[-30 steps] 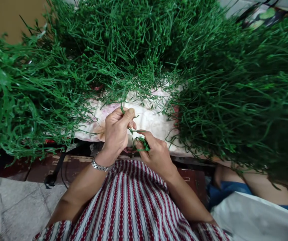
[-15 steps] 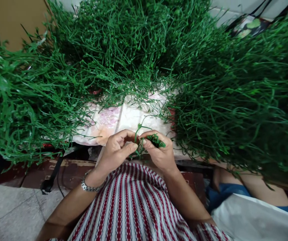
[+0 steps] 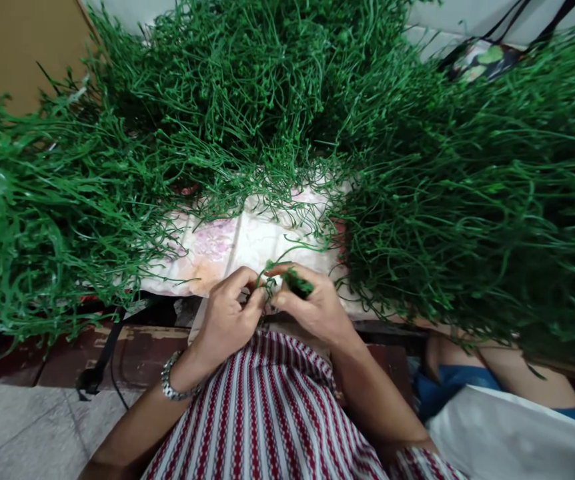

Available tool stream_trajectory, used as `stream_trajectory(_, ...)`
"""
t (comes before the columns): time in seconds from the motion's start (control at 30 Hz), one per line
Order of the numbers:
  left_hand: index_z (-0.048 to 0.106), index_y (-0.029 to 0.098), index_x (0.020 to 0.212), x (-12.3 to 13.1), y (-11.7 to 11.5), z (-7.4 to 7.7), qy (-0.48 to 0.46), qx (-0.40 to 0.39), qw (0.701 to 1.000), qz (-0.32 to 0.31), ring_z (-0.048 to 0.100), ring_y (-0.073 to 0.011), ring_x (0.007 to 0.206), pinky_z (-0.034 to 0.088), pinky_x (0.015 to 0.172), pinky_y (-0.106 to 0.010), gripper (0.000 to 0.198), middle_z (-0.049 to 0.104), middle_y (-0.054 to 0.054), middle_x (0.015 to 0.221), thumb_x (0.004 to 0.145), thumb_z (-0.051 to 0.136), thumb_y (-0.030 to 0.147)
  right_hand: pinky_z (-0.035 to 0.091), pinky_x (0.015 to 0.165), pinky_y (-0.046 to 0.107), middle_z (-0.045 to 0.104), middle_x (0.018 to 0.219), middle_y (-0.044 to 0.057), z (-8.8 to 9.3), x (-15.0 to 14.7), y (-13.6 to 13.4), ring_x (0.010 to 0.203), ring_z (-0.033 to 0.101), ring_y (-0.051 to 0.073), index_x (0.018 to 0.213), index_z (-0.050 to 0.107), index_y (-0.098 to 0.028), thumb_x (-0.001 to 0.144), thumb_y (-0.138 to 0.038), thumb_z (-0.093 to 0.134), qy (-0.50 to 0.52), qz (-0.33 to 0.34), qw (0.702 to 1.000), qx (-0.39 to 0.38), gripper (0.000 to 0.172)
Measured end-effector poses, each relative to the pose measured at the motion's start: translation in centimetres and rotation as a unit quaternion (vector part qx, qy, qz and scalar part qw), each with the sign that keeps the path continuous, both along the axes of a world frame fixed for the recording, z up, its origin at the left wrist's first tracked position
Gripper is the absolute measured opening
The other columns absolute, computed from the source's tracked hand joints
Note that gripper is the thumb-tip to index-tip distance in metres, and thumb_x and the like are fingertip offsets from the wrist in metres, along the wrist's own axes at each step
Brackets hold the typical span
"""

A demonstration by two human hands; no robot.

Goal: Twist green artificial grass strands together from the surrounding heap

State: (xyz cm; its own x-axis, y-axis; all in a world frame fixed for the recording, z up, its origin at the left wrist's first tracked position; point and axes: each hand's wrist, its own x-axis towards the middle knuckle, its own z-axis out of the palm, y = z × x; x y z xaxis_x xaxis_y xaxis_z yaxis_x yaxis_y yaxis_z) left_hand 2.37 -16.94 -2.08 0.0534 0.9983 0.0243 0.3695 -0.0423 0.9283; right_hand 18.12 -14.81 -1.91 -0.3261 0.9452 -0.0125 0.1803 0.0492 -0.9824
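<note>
My left hand (image 3: pixel 235 308), with a metal watch (image 3: pixel 171 380) at its wrist, pinches a thin green plant stem (image 3: pixel 287 248) between thumb and fingers. The stem curves up and away to the right over the cloth. Close beside it, my right hand (image 3: pixel 312 303) is closed around a small bunch of green plant tips (image 3: pixel 298 284), its thumb and forefinger reaching toward the stem. The fingertips of both hands nearly meet above my striped garment (image 3: pixel 267 400). Exactly where the stem is gripped is partly hidden by the fingers.
Heaps of green stems lie to the left (image 3: pixel 57 213), at the back (image 3: pixel 257 80) and to the right (image 3: pixel 477 200). Between them shows a pale flowered cloth (image 3: pixel 262 237). A bag (image 3: pixel 485 60) sits at the back right. At the lower right is another person's leg (image 3: pixel 532 377).
Both hands have shifted slightly left. The stem now points more to the right and lies lower, and my right forefinger has reached over toward my left fingers.
</note>
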Motion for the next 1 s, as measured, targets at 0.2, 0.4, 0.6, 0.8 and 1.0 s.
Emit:
stream_trajectory(0.2, 0.051, 0.018, 0.073, -0.4, -0.5, -0.4, 0.013, -0.002, 0.999, -0.047, 0.053, -0.0115, 0.064, 0.04, 0.062, -0.021, 0.008, 0.056, 0.002, 0.068, 0.081, 0.049, 0.018, 0.048, 0.062, 0.02, 0.066, 0.073, 0.003, -0.8, 0.1, 0.0, 0.065, 0.061, 0.011, 0.079, 0.065, -0.013, 0.082, -0.031, 0.061, 0.001, 0.053, 0.997, 0.057, 0.019)
stream_trajectory(0.4, 0.049, 0.019, 0.07, -1.1, 0.1, 0.4, 0.067, -0.018, 0.992, -0.109, 0.051, -0.012, 0.064, 0.038, 0.062, -0.022, 0.009, 0.053, 0.003, 0.066, 0.078, 0.05, 0.015, 0.049, 0.069, 0.021, 0.069, 0.079, 0.005, -0.7, 0.9, 0.1, 0.075, 0.064, 0.013, 0.087, 0.067, -0.014, 0.084, -0.025, 0.059, -0.041, 0.092, 0.986, 0.13, 0.014)
stream_trajectory(0.6, 0.047, 0.018, 0.06, -1.2, 0.5, 0.0, 0.08, 0.007, 0.983, -0.168, 0.047, -0.0132, 0.065, 0.035, 0.062, -0.023, 0.018, 0.048, 0.002, 0.062, 0.077, 0.053, 0.018, 0.046, 0.062, 0.02, 0.067, 0.072, 0.004, -1.1, 1.2, 0.2, 0.066, 0.062, 0.011, 0.079, 0.065, -0.014, 0.085, -0.026, 0.056, -0.097, 0.134, 0.975, 0.151, 0.017)
stream_trajectory(0.8, 0.05, 0.016, 0.058, -2.3, 1.1, 0.3, -0.029, -0.138, 0.955, -0.261, 0.035, -0.0096, 0.054, 0.026, 0.05, -0.022, 0.019, 0.037, 0.003, 0.056, 0.076, 0.047, 0.012, 0.045, 0.063, 0.02, 0.065, 0.072, 0.002, -0.9, 1.6, 0.6, 0.068, 0.06, 0.011, 0.073, 0.062, -0.016, 0.085, -0.02, 0.051, -0.128, 0.241, 0.944, 0.186, 0.017)
stream_trajectory(1.0, 0.044, 0.017, 0.048, -2.9, 1.7, 1.3, 0.026, -0.134, 0.902, -0.409, 0.041, -0.0118, 0.058, 0.029, 0.056, -0.025, 0.024, 0.04, 0.002, 0.054, 0.069, 0.045, 0.006, 0.045, 0.064, 0.022, 0.063, 0.073, 0.0, 0.0, 1.2, 0.2, 0.067, 0.057, 0.012, 0.075, 0.06, -0.018, 0.081, -0.015, 0.049, -0.199, 0.364, 0.881, 0.226, 0.013)
